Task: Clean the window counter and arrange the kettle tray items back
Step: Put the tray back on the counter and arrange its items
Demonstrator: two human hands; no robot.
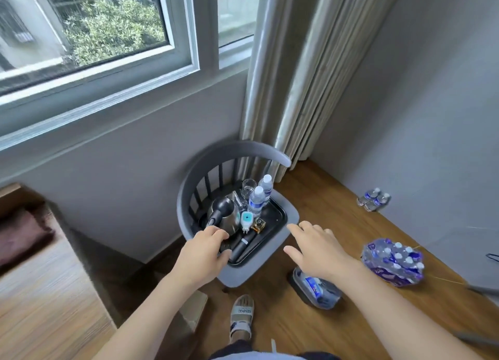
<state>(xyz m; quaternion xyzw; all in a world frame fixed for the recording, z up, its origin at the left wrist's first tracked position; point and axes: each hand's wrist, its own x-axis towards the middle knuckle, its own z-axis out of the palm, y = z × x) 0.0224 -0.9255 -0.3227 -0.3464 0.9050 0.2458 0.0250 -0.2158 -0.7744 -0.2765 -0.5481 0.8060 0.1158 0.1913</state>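
The grey chair stands in the middle of the frame, under the window at the upper left. On its seat sits the black tray, the thing to carry back.

The tray looks stiff and flat, but it is full, so it is likely heavy and tippy. It is best held by two opposite edges and kept level.

In the tray stands the steel kettle with its black lid and handle; it may be the heaviest thing there. Behind it are two water bottles with white caps, tall and easy to knock over. A clear drinking glass stands at the back; it can break. A dark stick-shaped thing lies at the front, beside a small white plug-in gadget and a little amber bottle.

The left hand curls over the tray's near left edge and seems to grip it. The right hand hovers just right of the tray, fingers spread apart, holding nothing.

On the floor at the lower right lie a wrapped pack of bottles and a clear tub.
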